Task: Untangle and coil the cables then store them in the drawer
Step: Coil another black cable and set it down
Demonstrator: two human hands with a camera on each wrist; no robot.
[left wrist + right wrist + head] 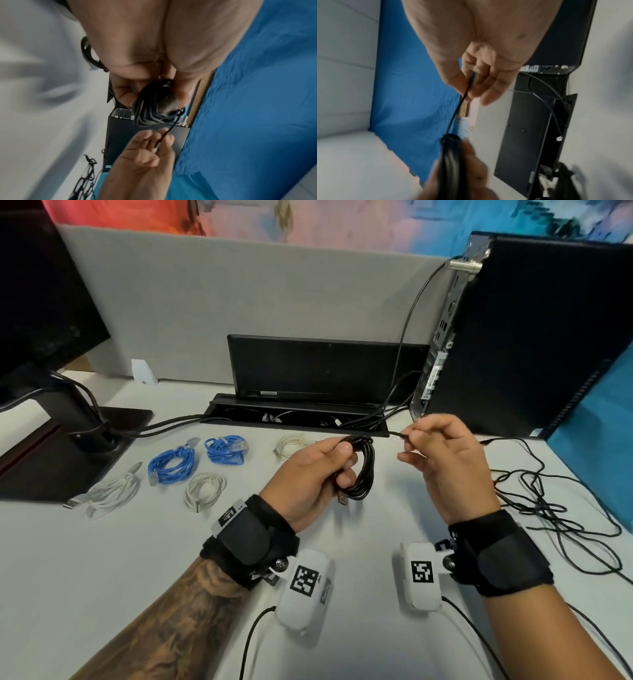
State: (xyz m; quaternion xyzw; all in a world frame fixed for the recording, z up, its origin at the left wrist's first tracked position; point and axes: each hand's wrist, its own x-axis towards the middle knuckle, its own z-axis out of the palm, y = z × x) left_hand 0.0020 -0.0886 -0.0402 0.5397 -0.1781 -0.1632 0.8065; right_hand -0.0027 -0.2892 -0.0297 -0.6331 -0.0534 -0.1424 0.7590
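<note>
Above the white desk [102,577], a person's left hand [308,474] grips a coiled black cable [363,470] while the right hand [442,460] pinches its free end just right of the coil. The cable looks light, limp and springy. It is likely best held across the bundled loops, lest they spill open.

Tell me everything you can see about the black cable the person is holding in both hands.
The black cable is thin, round and looks rubber-coated. Most of it is wound into a bundle of several loops, held up above the white desk. The left hand grips the bundle, fingers through the loops. A metal USB-style plug hangs below that hand. One short free strand runs right to the right hand, whose fingertips pinch it.
</note>
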